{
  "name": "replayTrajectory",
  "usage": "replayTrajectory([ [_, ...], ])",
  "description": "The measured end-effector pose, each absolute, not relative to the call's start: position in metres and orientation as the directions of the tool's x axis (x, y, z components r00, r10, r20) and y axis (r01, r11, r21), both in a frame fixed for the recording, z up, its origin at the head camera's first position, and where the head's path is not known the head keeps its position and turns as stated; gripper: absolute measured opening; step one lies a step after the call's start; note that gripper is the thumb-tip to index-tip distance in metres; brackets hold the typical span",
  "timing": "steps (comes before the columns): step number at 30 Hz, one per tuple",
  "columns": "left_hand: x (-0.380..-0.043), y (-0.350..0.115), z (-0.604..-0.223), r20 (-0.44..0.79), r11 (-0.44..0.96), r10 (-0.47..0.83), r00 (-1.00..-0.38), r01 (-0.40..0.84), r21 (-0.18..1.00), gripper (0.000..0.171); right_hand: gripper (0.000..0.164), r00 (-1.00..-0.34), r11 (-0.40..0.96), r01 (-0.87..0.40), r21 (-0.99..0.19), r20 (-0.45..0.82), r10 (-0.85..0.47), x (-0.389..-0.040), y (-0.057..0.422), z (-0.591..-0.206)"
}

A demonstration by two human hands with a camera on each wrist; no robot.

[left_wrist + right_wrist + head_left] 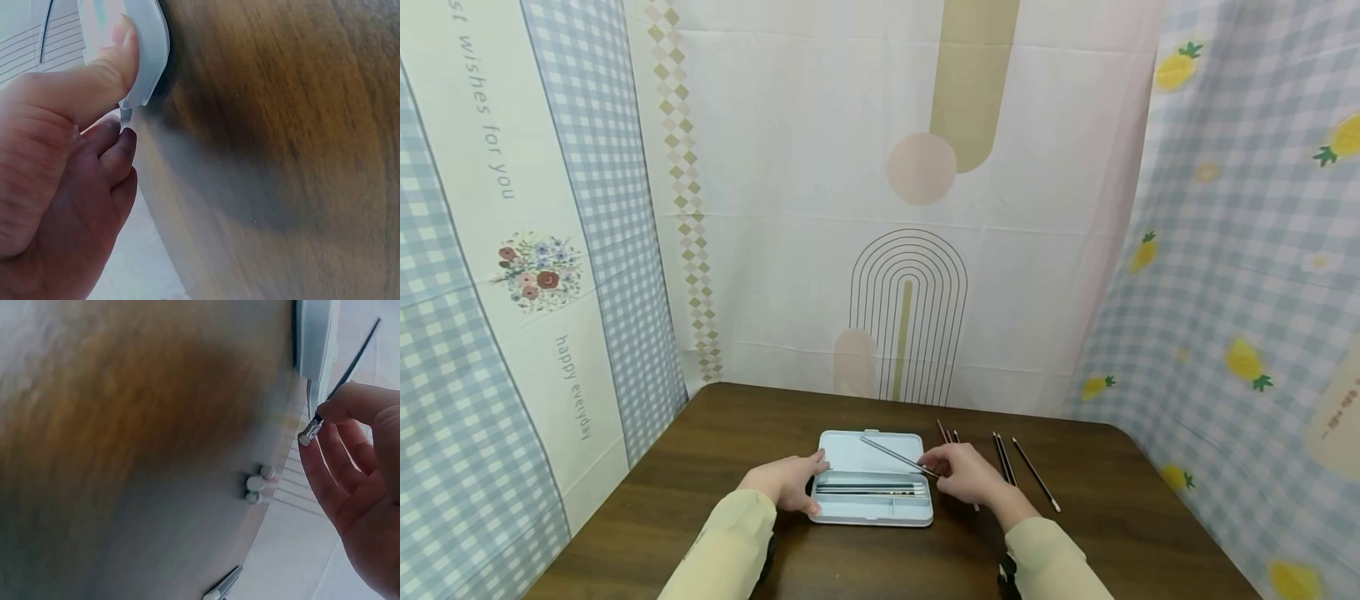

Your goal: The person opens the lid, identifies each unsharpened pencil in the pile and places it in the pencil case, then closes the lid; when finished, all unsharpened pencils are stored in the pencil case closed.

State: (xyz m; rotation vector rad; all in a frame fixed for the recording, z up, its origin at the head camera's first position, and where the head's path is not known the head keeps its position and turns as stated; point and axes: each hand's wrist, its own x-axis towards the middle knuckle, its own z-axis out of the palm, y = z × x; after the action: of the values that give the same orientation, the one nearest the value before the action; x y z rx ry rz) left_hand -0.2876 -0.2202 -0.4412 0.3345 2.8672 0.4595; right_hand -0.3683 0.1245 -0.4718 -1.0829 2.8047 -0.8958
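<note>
A light-blue pencil case [850, 510] lies open on the table, its lid folded back on the far side. Several pencils [867, 490] lie lengthwise in its tray. My left hand [786, 483] grips the case's left end, with the thumb on the rim [147, 56] in the left wrist view. Between thumb and fingers, my right hand [964, 472] pinches a dark pencil [891, 454] near its eraser end. That pencil slants over the open lid, its far end pointing up and left. In the right wrist view its metal band and white eraser [306, 439] stick out past the fingertips.
More pencils lie right of the case: a reddish one [942, 431] partly behind the right hand, a dark pair [1002, 454] and a single dark one [1037, 475] with a white eraser. Cloth hangings [775, 250] stand around the brown wooden table [737, 433].
</note>
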Motion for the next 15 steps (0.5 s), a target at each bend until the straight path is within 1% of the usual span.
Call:
replayTrajectory([
  [5, -0.289, -0.22, -0.441, -0.169, 0.925, 0.261, -0.951, 0.196, 0.324, 0.078, 0.041, -0.715, 0.573, -0.666, -0.478, 0.189, -0.673, -0.367, 0.116, -0.47],
  [11, -0.288, -0.221, -0.44, -0.17, 0.924, 0.259, -0.951, 0.193, 0.331, 0.079, 0.039, -0.688, 0.567, -0.697, -0.438, 0.185, -0.702, -0.363, 0.106, -0.465],
  [15, -0.287, -0.222, -0.44, -0.174, 0.921, 0.259, -0.95, 0.188, 0.342, 0.081, 0.039, -0.666, 0.554, -0.718, -0.422, 0.183, -0.723, -0.361, 0.099, -0.462],
])
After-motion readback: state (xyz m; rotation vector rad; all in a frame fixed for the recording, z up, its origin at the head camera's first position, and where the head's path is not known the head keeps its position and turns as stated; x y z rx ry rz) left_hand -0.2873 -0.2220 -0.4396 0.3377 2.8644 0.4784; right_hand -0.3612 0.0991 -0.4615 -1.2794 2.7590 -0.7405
